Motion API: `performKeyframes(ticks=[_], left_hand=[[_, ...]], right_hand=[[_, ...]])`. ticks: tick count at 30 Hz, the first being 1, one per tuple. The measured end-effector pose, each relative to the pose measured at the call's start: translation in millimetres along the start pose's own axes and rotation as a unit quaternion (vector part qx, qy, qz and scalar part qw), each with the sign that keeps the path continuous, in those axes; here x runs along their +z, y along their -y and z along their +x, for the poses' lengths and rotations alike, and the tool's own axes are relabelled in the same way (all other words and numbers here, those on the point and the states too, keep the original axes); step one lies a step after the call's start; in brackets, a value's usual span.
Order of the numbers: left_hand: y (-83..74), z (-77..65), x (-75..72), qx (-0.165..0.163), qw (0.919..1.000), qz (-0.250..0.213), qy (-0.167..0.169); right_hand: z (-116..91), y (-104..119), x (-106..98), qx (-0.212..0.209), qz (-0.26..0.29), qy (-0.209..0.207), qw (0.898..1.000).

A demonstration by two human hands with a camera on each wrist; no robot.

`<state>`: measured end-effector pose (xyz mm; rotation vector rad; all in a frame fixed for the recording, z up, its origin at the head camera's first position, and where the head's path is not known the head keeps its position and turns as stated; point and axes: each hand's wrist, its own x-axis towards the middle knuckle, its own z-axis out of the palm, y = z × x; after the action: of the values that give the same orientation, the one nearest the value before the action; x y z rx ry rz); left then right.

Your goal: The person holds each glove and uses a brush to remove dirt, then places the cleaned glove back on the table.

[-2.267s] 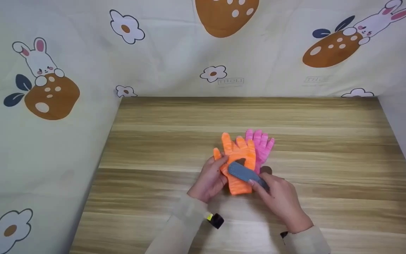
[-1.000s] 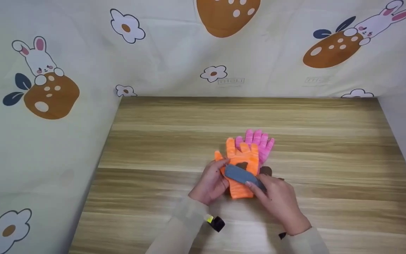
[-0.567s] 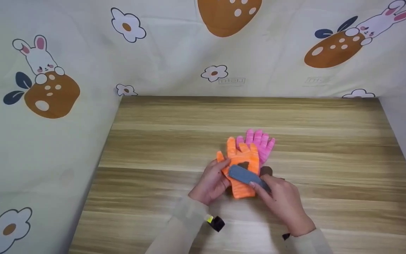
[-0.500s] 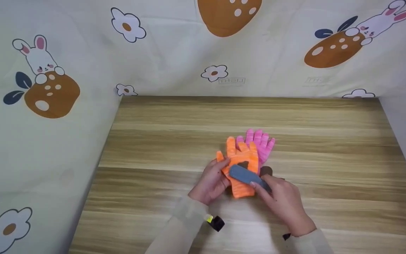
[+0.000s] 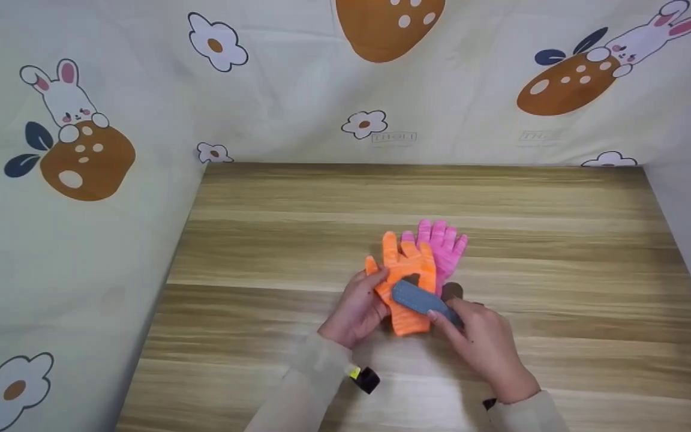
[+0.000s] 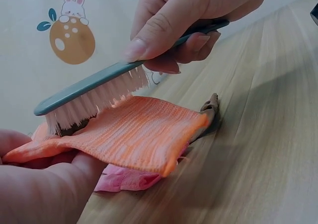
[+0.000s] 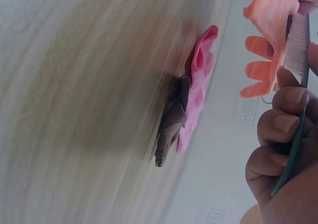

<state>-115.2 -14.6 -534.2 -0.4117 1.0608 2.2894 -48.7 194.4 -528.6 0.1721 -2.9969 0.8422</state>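
Note:
My left hand (image 5: 357, 309) holds an orange knit glove (image 5: 408, 321) by its thumb side, thumb on top and fingers beneath. A dark brown patch (image 5: 412, 279) marks the middle of the glove. In my right hand (image 5: 489, 348) is a scrubbing brush (image 6: 84, 91) with a blue-green back and pale bristles. Its bristles (image 6: 94, 102) meet the orange fabric beside the brown patch, and my right thumb lies along the brush's back. The orange glove is held above the table, its fingers pointing away from me, its cuff loose in the left wrist view.
A pink knit glove (image 5: 450, 252) lies on the wooden table (image 5: 285, 252), partly hidden behind the orange one. Beside it rests a lumpy brown thing (image 7: 171, 129). Patterned cloth walls (image 5: 285, 90) with rabbits and flowers stand around the table.
The brush has shifted slightly right across the orange glove over the last second, and the glove has moved a little left. Both hands keep their hold; the pink glove stays put.

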Motion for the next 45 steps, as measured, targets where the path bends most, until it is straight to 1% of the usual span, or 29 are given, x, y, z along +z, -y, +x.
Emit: performKeyframes(ticks=[2,5,9,13,17,19,22,28,36,41,45], left_hand=[[1.7,0.5,1.0,0.004,1.0,0.004,0.003],[5.2,1.5,2.8,0.002,1.0,-0.004,0.005],[9.6,1.3,5.0,-0.008,0.9998,-0.02,0.001],[11.6,0.0,4.9,-0.011,0.9993,-0.033,0.013],[10.2,0.1,3.9,-0.005,0.9984,-0.049,0.027],[8.9,0.9,3.4,-0.002,0.9982,-0.053,0.026],[7.2,1.6,2.6,0.003,0.9985,-0.051,0.022],[6.3,1.4,1.4,0.003,0.9996,-0.026,0.01],[6.6,-1.4,2.3,0.001,0.9999,-0.015,-0.006],[5.8,-3.4,2.4,-0.001,0.9999,-0.011,0.006],[5.5,-4.5,1.5,0.003,0.9998,0.001,0.021]], right_hand=[[0,3,0,-0.009,0.002,-0.007,1.0],[0,10,0,-0.023,0.009,-0.019,1.0],[3,16,1,-0.032,0.02,-0.022,0.999],[4,17,2,-0.036,0.006,-0.018,0.999],[4,12,2,-0.03,-0.016,-0.021,0.999],[4,9,2,-0.029,-0.025,-0.022,0.999],[3,6,1,-0.031,-0.033,-0.021,0.999],[2,3,0,-0.024,-0.04,-0.01,0.999],[0,-2,-2,-0.007,-0.031,0.005,0.999],[-2,-4,-3,-0.001,-0.024,0.011,1.0],[-4,-4,-4,-0.004,-0.017,0.006,1.0]])
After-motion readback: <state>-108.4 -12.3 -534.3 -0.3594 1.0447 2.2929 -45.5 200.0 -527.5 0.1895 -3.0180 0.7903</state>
